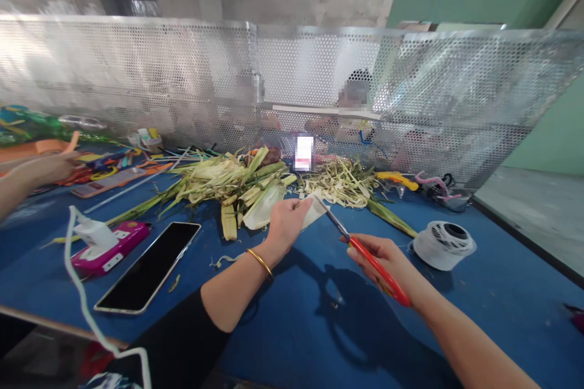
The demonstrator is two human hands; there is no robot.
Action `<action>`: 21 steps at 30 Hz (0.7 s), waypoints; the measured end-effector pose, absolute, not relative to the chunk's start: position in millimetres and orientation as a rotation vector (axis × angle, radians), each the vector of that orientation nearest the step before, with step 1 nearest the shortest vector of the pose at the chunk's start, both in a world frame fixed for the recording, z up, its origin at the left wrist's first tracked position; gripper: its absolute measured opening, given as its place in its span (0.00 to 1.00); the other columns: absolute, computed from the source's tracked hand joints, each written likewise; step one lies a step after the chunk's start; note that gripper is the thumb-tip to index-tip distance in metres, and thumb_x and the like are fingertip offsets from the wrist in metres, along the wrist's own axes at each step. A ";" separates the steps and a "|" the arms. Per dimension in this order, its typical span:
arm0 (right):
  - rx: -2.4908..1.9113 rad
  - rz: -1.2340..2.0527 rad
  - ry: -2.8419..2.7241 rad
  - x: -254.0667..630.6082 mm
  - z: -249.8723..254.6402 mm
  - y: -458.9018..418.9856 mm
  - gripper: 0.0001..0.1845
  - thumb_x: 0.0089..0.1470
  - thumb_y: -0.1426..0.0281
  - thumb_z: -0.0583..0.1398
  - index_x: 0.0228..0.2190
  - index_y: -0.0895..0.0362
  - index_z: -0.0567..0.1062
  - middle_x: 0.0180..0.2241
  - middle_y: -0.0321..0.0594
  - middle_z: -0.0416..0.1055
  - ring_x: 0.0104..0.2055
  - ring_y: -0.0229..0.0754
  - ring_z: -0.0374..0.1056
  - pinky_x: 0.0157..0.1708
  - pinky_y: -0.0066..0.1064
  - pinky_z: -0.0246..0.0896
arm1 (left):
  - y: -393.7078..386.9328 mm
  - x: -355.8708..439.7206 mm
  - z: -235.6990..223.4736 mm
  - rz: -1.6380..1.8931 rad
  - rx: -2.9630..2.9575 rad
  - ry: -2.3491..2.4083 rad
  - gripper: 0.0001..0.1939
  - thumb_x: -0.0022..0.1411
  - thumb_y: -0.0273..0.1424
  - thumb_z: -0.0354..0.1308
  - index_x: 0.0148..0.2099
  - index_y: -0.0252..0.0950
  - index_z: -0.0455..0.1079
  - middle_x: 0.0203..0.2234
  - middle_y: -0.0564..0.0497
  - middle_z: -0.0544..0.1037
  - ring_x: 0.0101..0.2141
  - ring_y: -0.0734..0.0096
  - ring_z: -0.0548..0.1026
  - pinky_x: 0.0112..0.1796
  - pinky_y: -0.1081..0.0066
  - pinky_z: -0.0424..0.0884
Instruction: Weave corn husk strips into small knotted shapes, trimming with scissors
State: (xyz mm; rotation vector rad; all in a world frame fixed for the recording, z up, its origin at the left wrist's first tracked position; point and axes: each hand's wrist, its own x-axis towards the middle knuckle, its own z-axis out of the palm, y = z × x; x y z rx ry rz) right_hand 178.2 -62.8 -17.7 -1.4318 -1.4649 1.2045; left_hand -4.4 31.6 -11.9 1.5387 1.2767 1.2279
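My left hand (289, 219), with a gold bangle at the wrist, pinches a pale piece of husk (314, 211) above the blue table. In my right hand (387, 258) are red-handled scissors (376, 267), their blades reaching up and left to the husk piece. Whether the blades have cut into it I cannot tell. Just behind my left hand lies a heap of green and cream husks (219, 179), and a pile of narrow trimmed scraps (342, 183) sits to its right.
A spool of white thread (444, 246) stands at right. A phone (150, 267) and a pink power strip (112, 249) with a white cable lie at left. Another person's hand (45, 167) is at the far left. A perforated metal screen (182, 79) runs along the back.
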 end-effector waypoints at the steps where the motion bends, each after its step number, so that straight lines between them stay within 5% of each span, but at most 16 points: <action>1: -1.432 1.204 -1.466 178.5 -18.0 -62.8 0.30 0.43 0.46 0.62 0.37 0.59 0.74 0.13 0.24 0.50 0.13 0.29 0.46 0.12 0.23 0.43 | 32.0 -4.6 -11.7 1.223 1.531 1.280 0.23 0.54 0.47 0.53 0.18 0.36 0.55 0.13 0.59 0.50 0.17 0.80 0.49 0.20 0.74 0.44; 7: -1.457 1.176 -1.496 180.2 -17.3 -62.6 0.29 0.43 0.46 0.62 0.36 0.59 0.74 0.14 0.25 0.51 0.14 0.29 0.47 0.12 0.22 0.42 | 31.2 -5.1 -5.7 1.224 1.472 1.164 0.15 0.52 0.42 0.56 0.25 0.35 0.68 0.15 0.57 0.63 0.18 0.79 0.57 0.20 0.76 0.51; 21: -1.454 0.990 -1.669 178.3 -10.3 -64.9 0.26 0.47 0.51 0.61 0.39 0.59 0.73 0.21 0.31 0.60 0.20 0.31 0.53 0.19 0.24 0.51 | 28.7 -5.4 -1.6 1.156 1.463 1.120 0.14 0.50 0.40 0.57 0.24 0.34 0.72 0.18 0.54 0.70 0.20 0.76 0.64 0.22 0.75 0.57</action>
